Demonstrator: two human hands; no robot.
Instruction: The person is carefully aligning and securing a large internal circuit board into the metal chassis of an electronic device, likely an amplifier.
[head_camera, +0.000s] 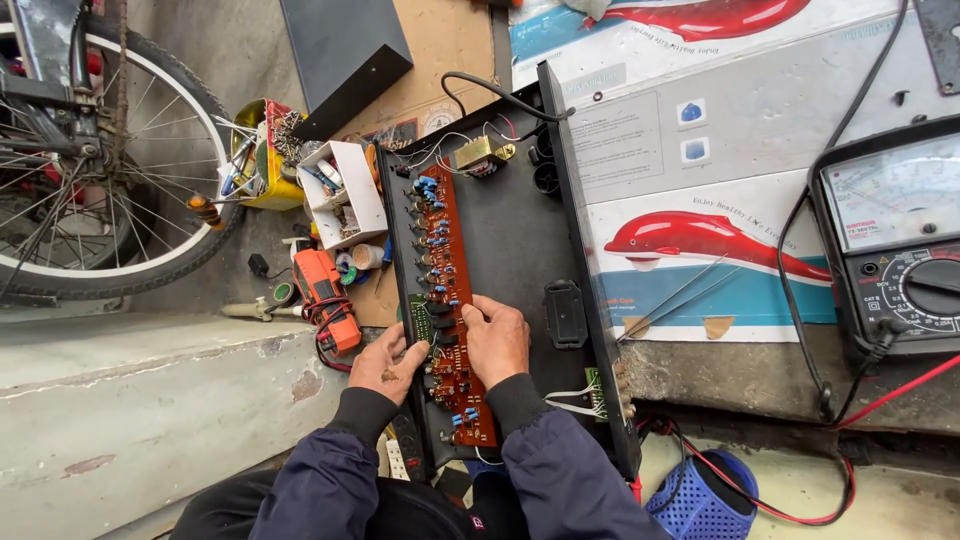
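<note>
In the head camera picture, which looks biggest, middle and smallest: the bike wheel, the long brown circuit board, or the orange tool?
1. Bicycle wheel, clearly the biggest.
2. Brown circuit board, long and thin.
3. Orange tool, the smallest.
</note>
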